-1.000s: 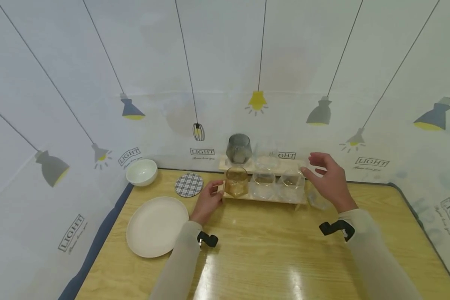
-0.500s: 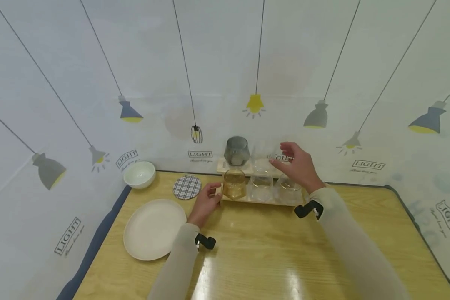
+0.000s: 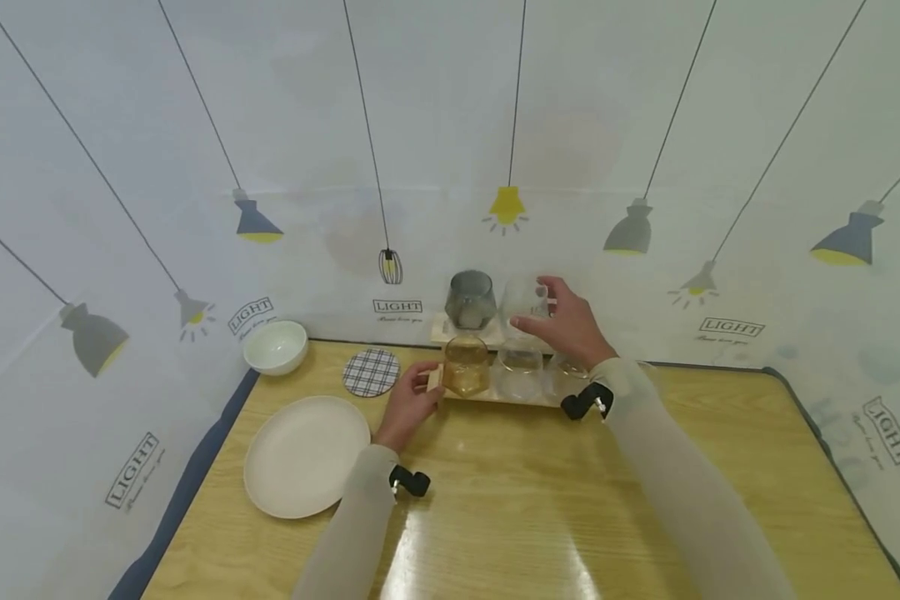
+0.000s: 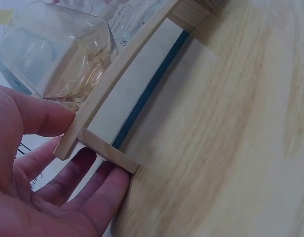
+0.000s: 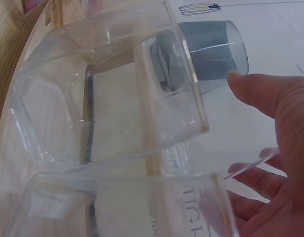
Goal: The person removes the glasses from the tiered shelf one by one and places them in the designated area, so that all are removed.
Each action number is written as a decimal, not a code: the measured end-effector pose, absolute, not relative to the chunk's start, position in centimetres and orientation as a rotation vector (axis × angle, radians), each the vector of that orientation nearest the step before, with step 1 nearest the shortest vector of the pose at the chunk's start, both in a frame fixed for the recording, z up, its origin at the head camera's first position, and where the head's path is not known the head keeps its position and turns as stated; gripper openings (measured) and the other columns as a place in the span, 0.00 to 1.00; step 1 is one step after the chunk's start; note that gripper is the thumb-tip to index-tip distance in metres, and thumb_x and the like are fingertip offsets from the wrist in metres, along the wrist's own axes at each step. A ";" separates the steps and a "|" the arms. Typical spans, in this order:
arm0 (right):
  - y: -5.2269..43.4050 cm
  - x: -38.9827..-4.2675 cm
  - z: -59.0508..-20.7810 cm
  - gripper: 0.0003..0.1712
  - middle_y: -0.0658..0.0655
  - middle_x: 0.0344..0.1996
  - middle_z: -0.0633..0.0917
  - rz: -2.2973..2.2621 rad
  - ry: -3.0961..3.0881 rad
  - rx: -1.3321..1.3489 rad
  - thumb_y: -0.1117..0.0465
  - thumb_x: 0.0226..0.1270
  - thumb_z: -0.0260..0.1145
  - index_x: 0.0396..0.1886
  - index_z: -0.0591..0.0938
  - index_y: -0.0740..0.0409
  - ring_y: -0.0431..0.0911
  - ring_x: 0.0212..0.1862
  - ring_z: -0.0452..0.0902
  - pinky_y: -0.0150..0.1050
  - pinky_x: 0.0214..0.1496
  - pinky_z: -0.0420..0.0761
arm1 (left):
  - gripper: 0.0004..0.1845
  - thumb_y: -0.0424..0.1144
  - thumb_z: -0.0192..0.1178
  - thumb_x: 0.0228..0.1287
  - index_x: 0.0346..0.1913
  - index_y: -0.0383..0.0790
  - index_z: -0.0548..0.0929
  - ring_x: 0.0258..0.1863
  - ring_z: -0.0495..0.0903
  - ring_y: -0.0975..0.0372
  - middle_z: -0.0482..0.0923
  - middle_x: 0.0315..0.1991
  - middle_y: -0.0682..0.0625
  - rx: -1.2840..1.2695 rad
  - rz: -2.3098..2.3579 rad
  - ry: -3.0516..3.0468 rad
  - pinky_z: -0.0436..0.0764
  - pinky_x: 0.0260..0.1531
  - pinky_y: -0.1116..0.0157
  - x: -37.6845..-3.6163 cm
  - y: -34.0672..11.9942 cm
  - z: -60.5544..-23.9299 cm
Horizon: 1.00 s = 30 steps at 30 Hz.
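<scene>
My left hand (image 3: 411, 408) holds the left end of a two-tier wooden rack (image 4: 112, 81), thumb on the upper bar and fingers under the end piece. My right hand (image 3: 570, 329) reaches over the rack and grips a clear glass (image 3: 523, 296) on the back tier, its thumb on the near side and its fingers on the right. Left of it stands a smoky grey glass (image 3: 470, 298). The front tier bears an amber glass (image 3: 467, 367), a clear glass (image 3: 519, 373) in the middle and another clear glass (image 3: 566, 377), partly hidden by my right wrist.
A white plate (image 3: 307, 458) lies left of my left forearm. Behind it are a pale bowl (image 3: 276, 348) and a checked round coaster (image 3: 372, 372). A wall covering with printed lamps (image 3: 628, 227) rises right behind the wooden table (image 3: 517, 500).
My right hand has moved left from beyond the rack's right end to the clear glass on the back tier and closed around it. My left hand stays on the rack.
</scene>
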State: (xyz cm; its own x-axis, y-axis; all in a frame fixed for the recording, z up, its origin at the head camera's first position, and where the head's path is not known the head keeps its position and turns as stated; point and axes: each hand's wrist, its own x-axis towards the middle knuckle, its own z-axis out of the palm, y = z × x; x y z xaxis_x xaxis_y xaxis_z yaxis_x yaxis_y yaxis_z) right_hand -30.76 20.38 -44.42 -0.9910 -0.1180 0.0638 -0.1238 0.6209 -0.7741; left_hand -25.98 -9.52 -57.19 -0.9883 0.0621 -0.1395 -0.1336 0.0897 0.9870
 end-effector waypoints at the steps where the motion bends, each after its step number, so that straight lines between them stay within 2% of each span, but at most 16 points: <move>1: 20.4 -30.8 -44.5 0.55 0.61 0.77 0.72 1.352 -2.819 0.211 0.37 0.65 0.76 0.83 0.60 0.51 0.63 0.74 0.72 0.62 0.71 0.76 | 0.25 0.33 0.67 0.71 0.69 0.46 0.79 0.53 0.83 0.53 0.80 0.60 0.37 -0.079 2.024 2.212 0.84 0.39 0.60 -26.0 -9.5 -57.1; 11: 20.9 -31.0 -45.1 0.54 0.61 0.75 0.73 1.387 -2.769 0.214 0.36 0.64 0.76 0.81 0.63 0.51 0.63 0.73 0.72 0.63 0.69 0.77 | 0.25 0.32 0.67 0.68 0.67 0.47 0.80 0.50 0.83 0.54 0.81 0.58 0.38 -0.099 2.000 2.251 0.84 0.38 0.63 -26.3 -9.1 -57.1; 19: 21.3 -29.9 -43.8 0.53 0.60 0.75 0.73 1.417 -2.661 0.213 0.38 0.65 0.77 0.82 0.63 0.50 0.62 0.72 0.73 0.62 0.67 0.79 | 0.25 0.31 0.66 0.67 0.67 0.47 0.80 0.49 0.83 0.55 0.80 0.57 0.38 -0.137 2.000 2.247 0.83 0.37 0.64 -26.2 -9.3 -57.0; 30: 24.3 -27.5 -42.2 0.49 0.59 0.71 0.76 1.385 -2.569 0.262 0.40 0.66 0.77 0.81 0.67 0.48 0.62 0.68 0.77 0.63 0.64 0.80 | 0.25 0.31 0.66 0.69 0.67 0.45 0.80 0.47 0.82 0.56 0.79 0.57 0.37 -0.090 2.007 2.200 0.83 0.37 0.63 -26.3 -9.5 -57.1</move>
